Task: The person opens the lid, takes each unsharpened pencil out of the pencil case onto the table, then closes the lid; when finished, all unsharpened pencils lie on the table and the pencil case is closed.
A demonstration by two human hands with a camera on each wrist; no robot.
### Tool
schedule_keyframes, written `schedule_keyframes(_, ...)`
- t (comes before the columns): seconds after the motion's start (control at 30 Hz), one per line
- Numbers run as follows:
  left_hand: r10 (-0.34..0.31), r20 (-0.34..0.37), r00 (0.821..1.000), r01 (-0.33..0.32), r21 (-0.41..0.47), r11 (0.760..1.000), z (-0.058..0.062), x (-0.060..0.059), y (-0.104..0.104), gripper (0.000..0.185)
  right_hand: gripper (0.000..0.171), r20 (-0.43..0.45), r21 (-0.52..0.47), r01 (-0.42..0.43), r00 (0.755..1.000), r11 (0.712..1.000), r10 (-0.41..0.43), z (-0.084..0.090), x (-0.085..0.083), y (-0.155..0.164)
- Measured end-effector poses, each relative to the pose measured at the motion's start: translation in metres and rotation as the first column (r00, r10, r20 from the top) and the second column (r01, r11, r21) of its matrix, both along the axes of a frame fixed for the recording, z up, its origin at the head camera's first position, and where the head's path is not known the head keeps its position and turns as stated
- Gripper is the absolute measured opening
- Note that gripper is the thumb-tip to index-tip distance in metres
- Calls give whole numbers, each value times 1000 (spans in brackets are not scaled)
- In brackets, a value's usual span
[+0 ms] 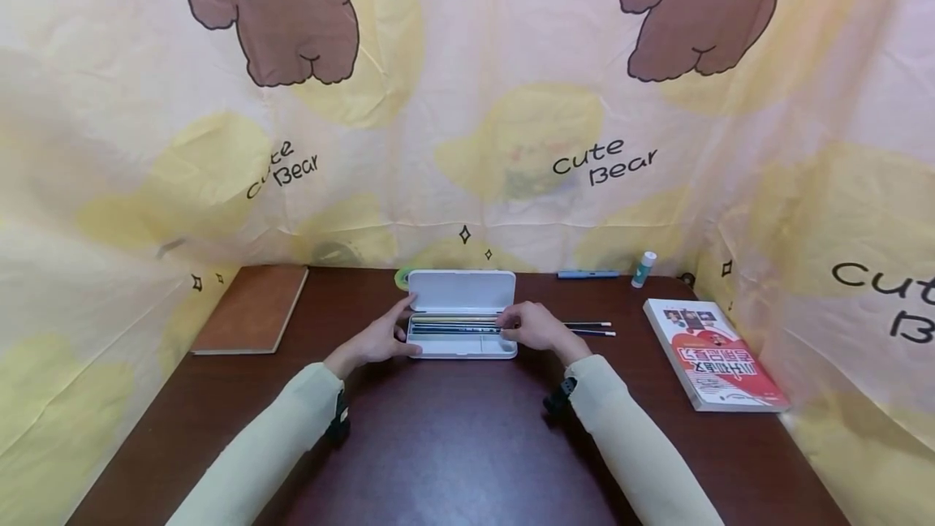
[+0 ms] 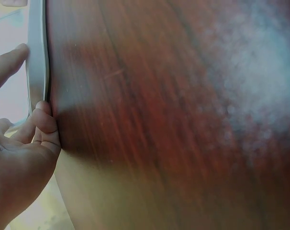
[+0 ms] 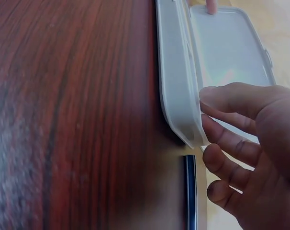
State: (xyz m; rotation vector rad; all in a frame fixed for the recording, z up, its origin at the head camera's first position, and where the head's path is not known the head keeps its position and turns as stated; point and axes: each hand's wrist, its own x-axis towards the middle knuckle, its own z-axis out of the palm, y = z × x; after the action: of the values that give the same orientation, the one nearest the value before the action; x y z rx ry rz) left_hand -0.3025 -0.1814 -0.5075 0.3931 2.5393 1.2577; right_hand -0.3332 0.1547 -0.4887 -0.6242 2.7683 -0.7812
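Note:
A white pencil case lies with its lid raised at the back of the table. Several pencils lie lengthwise inside it. My left hand grips the case's left end, thumb at the front and a finger up by the lid. Over the right end, my right hand has curled fingers reaching in, thumb and forefinger pinching at the pencils' right ends; the exact hold is hidden. To the right of that hand stick out two loose dark pencils; one dark blue pencil shows in the right wrist view.
A brown notebook lies at the left, a red-and-white book at the right. Along the back are a green tape roll, a blue pen and an upright glue stick. A printed curtain encloses the table.

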Motion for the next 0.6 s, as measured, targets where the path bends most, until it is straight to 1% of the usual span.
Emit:
schedule_keyframes(0.27, -12, -8, 1000, 11, -6, 1000, 1, 0, 0, 105, 13, -18, 50, -9, 1000, 999, 10, -2, -1, -8)
schedule_keyframes(0.4, -4, -7, 1000, 4, -15, 1000, 1, 1, 0, 104, 8, -8, 45, 2, 1000, 999, -1, -2, -1, -9)
schedule_keyframes(0.6, -4, -12, 1000, 4, -19, 1000, 1, 0, 0, 104, 7, -18, 23, -10, 1000, 1000, 10, -2, -1, -11)
